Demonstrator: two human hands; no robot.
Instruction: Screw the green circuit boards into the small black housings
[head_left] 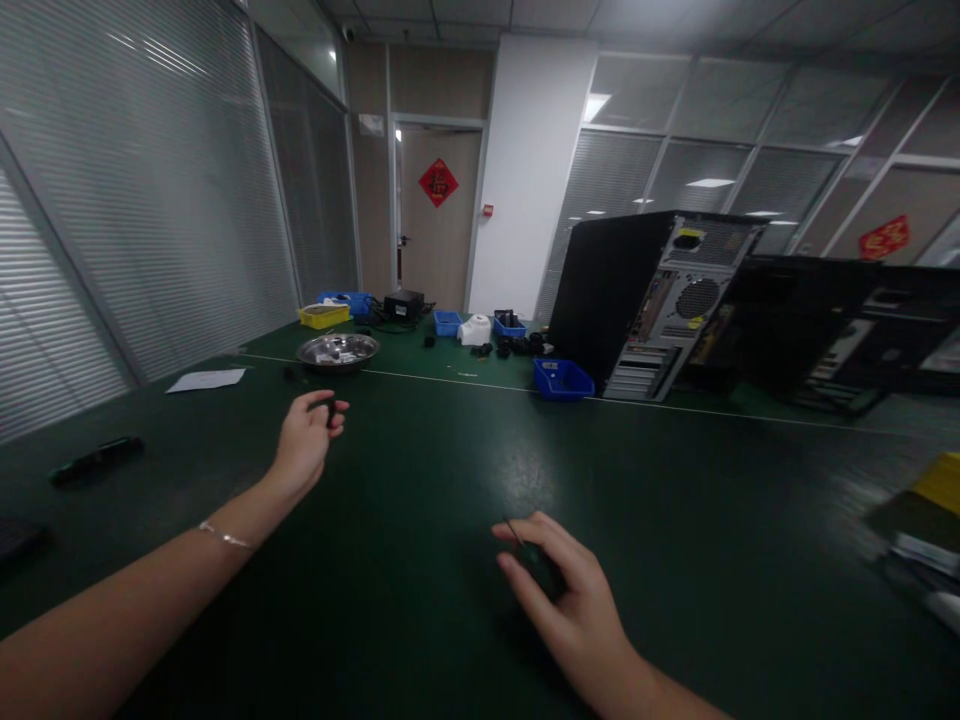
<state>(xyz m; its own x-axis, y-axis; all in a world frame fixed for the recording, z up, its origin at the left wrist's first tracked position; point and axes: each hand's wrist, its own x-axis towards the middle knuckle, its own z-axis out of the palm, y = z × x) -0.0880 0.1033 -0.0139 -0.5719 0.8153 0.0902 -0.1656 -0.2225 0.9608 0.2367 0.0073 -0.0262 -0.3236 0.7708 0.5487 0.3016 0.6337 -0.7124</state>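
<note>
My left hand (pixel 306 440) is raised over the green table, its fingers closed round a small dark piece (pixel 331 408) whose kind I cannot make out. Just beyond it stands a round metal bowl (pixel 339 352) with small items inside. Lower and to the right, my right hand (pixel 574 600) holds what looks like a small screwdriver (pixel 514 531); a thin metal shaft shows between thumb and forefinger, and most of the handle is hidden in the palm. The two hands are well apart.
A black computer tower (pixel 615 290) stands at the right rear beside a blue bin (pixel 562 380). Farther back are a yellow tray (pixel 324 316), a white device (pixel 475 330) and several black parts. Paper (pixel 205 380) and a dark long object (pixel 97 460) lie left.
</note>
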